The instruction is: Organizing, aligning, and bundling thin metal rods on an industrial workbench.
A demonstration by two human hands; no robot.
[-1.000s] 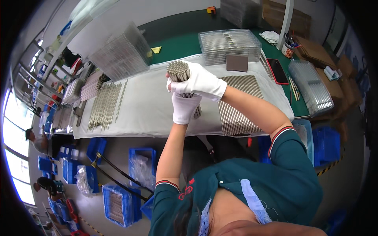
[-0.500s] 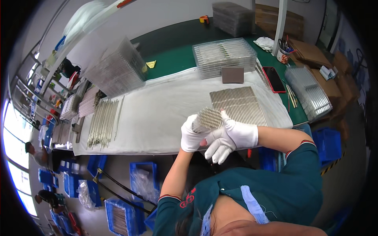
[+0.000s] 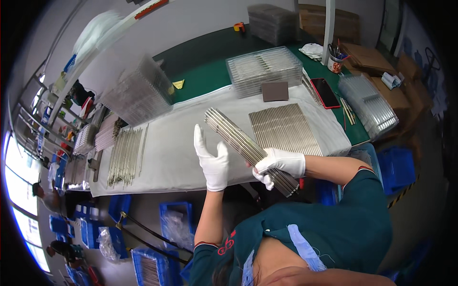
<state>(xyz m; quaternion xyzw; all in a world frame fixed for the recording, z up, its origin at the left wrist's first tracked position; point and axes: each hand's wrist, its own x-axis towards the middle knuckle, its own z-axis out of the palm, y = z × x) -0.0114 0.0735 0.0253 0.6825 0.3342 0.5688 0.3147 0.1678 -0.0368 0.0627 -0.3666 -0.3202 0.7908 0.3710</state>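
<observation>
A bundle of thin silvery metal rods (image 3: 242,138) is held slantwise over the near edge of the bench, its upper end pointing to the far left. White-gloved, my right hand (image 3: 279,166) is wrapped round the bundle's lower half. My left hand (image 3: 211,161), also gloved, is off the rods to their left, thumb and fingers apart with nothing in them. Just beyond my right hand, a flat row of similar rods (image 3: 286,128) lies side by side on the white cloth (image 3: 179,152). More rods (image 3: 125,155) are spread loosely at the left of the cloth.
Clear plastic trays (image 3: 138,90) stand stacked at the back left. A rod-filled tray stack (image 3: 265,69) sits at the back, a brown block (image 3: 275,91) before it. To the right are a phone (image 3: 325,93) and more trays (image 3: 369,102). Blue bins (image 3: 176,221) stand below the bench.
The bundle, seen end-on between both hands before, now lies slantwise in my right hand. My left hand has let go, moved left and opened.
</observation>
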